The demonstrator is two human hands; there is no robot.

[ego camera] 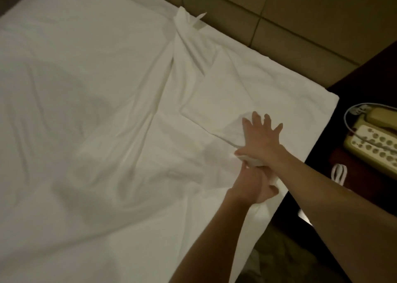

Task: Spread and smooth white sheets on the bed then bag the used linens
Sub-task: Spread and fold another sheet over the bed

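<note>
A white sheet (90, 102) covers the bed, creased in long folds, with a bunched corner and a tag at the head (184, 22). Near the bed's right edge, my right hand (261, 136) lies flat with fingers spread, pressing on a folded flap of the sheet. Just below it, my left hand (251, 186) grips a gathered fold of the same sheet (318, 162) where it hangs over the edge. The two hands cross at the wrists.
A tan padded headboard (279, 13) runs along the top. A dark bedside table (361, 115) stands to the right with a cream telephone (373, 140) and a white cord (339, 173). Patterned floor shows at the bottom right.
</note>
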